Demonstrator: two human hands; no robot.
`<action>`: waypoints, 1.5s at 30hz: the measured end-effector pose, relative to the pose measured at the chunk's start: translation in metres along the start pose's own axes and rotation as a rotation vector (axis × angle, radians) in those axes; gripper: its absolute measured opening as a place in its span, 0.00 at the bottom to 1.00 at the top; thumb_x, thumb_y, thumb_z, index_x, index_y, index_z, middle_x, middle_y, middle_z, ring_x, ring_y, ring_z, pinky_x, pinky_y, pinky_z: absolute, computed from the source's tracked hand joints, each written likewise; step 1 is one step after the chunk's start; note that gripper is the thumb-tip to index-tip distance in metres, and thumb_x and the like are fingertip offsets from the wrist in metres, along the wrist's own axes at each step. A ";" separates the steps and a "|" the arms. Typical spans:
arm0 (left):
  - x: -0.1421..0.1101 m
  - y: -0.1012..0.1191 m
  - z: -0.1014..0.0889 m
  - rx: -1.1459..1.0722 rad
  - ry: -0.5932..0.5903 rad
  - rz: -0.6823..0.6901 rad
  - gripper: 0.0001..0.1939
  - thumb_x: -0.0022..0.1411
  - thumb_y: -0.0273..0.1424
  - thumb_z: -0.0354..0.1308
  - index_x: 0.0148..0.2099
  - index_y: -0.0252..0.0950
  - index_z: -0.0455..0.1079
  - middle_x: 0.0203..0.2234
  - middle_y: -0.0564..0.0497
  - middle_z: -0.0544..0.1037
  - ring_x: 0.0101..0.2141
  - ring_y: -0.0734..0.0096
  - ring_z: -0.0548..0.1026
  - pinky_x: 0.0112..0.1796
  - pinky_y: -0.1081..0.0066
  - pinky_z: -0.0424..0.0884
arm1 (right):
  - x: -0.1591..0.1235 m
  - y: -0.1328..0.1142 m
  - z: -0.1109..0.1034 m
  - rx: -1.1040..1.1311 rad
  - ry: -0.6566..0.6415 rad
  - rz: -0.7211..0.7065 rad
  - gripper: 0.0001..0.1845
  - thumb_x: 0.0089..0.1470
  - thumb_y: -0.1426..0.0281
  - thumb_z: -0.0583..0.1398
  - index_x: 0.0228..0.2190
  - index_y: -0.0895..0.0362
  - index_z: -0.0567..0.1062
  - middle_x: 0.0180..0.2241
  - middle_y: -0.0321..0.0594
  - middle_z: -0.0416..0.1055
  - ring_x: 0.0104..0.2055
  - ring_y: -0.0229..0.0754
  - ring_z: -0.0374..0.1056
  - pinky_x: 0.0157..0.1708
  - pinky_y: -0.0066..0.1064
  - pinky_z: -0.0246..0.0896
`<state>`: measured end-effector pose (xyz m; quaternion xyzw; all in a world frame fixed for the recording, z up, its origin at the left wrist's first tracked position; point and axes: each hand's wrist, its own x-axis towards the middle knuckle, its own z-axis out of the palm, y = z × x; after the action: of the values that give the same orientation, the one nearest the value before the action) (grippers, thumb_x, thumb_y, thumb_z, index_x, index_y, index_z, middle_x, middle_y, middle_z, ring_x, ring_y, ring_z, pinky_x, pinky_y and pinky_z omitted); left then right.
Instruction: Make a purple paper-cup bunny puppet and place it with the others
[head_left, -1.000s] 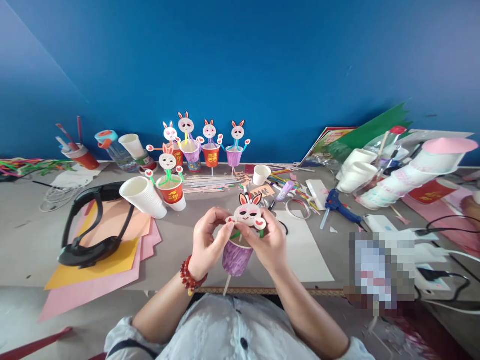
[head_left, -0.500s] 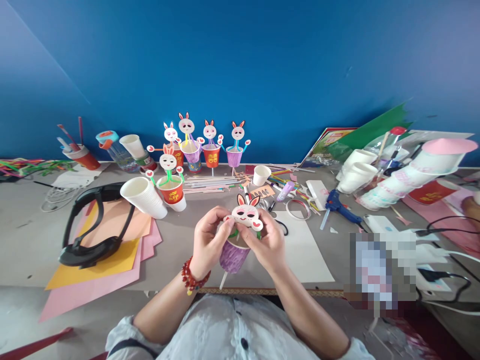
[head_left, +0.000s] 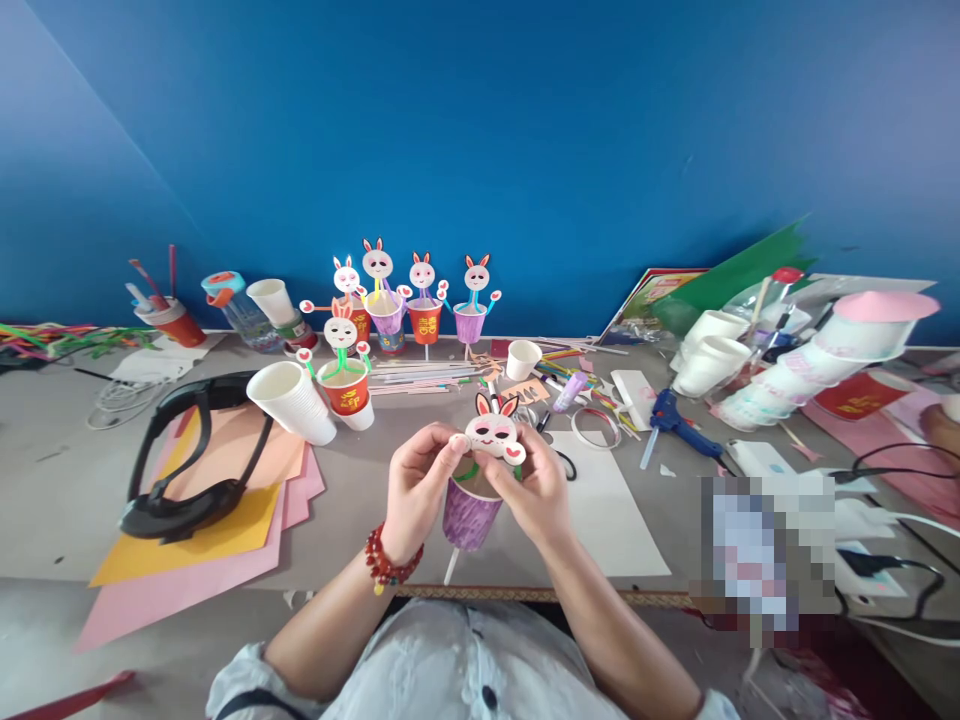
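Just above the table's front edge I hold a rabbit cup puppet [head_left: 491, 432] between both hands. It has a white paper head with red-lined ears, green pipe-cleaner arms and a purple-coloured paper cup [head_left: 471, 518] with a stick out of its base. My left hand [head_left: 424, 480] pinches the round paper paw [head_left: 460, 443] on the left, thumb on top. My right hand [head_left: 541, 488] is closed at the other side, thumb below the head and fingers behind it, near the paw with a red heart [head_left: 514, 454]. The fingertips behind the head are hidden.
Finished rabbit puppets [head_left: 386, 312] stand by the blue wall. Stacked white cups [head_left: 289, 400], a black headset [head_left: 187, 455] on coloured paper [head_left: 247, 520], a blue glue gun [head_left: 682, 425], a tape roll [head_left: 596, 428], a white sheet [head_left: 607, 520] and power strips [head_left: 780, 465] surround my hands.
The puppet has shifted slightly left and its cup has swayed a little in my hands. Both hands keep their grip. The whole view has tilted a bit, moving the background slightly down.
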<state>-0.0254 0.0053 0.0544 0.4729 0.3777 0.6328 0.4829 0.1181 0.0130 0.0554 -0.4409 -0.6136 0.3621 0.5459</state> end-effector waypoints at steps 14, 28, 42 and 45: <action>0.000 -0.005 -0.003 0.061 0.006 0.038 0.10 0.64 0.38 0.61 0.37 0.35 0.76 0.35 0.49 0.77 0.36 0.69 0.74 0.40 0.72 0.71 | 0.005 0.006 0.000 0.120 -0.022 0.063 0.08 0.55 0.65 0.64 0.35 0.55 0.76 0.31 0.38 0.75 0.32 0.42 0.70 0.33 0.29 0.66; -0.009 -0.029 -0.018 -0.093 -0.184 -0.244 0.27 0.59 0.39 0.66 0.59 0.40 0.68 0.54 0.42 0.75 0.53 0.55 0.73 0.53 0.62 0.68 | 0.021 0.019 -0.012 0.303 0.015 0.099 0.19 0.56 0.55 0.63 0.44 0.53 0.73 0.42 0.43 0.76 0.42 0.46 0.74 0.40 0.34 0.70; -0.005 -0.033 -0.017 -0.081 -0.139 -0.207 0.26 0.59 0.39 0.66 0.58 0.42 0.70 0.54 0.44 0.76 0.53 0.56 0.73 0.53 0.63 0.69 | 0.033 0.022 -0.006 0.342 -0.067 0.133 0.18 0.54 0.53 0.65 0.38 0.53 0.77 0.38 0.41 0.79 0.40 0.46 0.75 0.45 0.36 0.70; -0.004 -0.035 -0.017 -0.095 -0.142 -0.207 0.26 0.60 0.38 0.65 0.59 0.42 0.69 0.55 0.44 0.75 0.54 0.56 0.73 0.54 0.63 0.67 | 0.037 0.024 -0.002 0.359 -0.035 0.123 0.15 0.52 0.55 0.66 0.33 0.54 0.77 0.33 0.39 0.79 0.37 0.44 0.75 0.40 0.34 0.70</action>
<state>-0.0325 0.0098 0.0162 0.4517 0.3589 0.5619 0.5928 0.1233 0.0559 0.0466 -0.3665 -0.5207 0.5060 0.5818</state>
